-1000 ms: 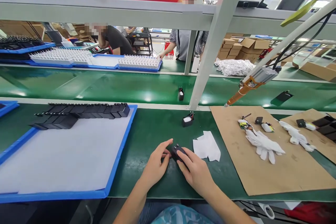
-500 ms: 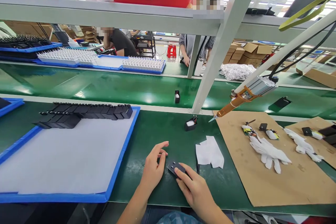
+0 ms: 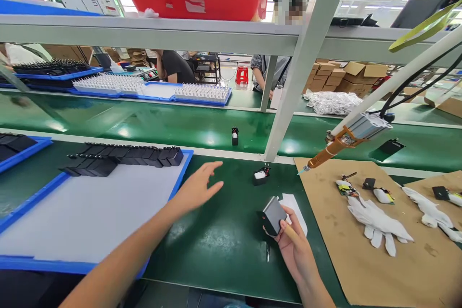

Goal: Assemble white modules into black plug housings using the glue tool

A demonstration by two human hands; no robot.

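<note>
Glossy dark-green bench (image 3: 209, 262) spans the lower middle of the frame. Nearest, right of lower centre, the right hand (image 3: 293, 240) is closed round a dark grey-and-black rectangular plastic casing (image 3: 275, 215), which is tilted at its fingertips and appears lifted off the surface. Just below it lies a slim dark rod (image 3: 268, 251); a white paper sheet (image 3: 298, 211) is partly hidden behind the hand.

Near the centre, the left hand (image 3: 198, 185) is open, thumb and fingers spread, with nothing visible in its grasp. It hovers beside the right edge of a blue-rimmed tray (image 3: 46, 265) lined with white, up and left of the casing and well apart from it.

The step in hand looks like a one-handed hold on the casing; a next move would call for keeping that grip steady while the left hand is free to assist.

At right, brown cardboard (image 3: 364, 281) carries a white fabric glove (image 3: 378, 225). Farther off, a black open-topped box with a white block inside (image 3: 260, 176) sits on the bench, and black plastic casings in a row (image 3: 140, 155) line the tray's far end. Beyond run a green conveyor belt (image 3: 173, 125) and, at the top, a red plastic tub (image 3: 224, 6).
</note>
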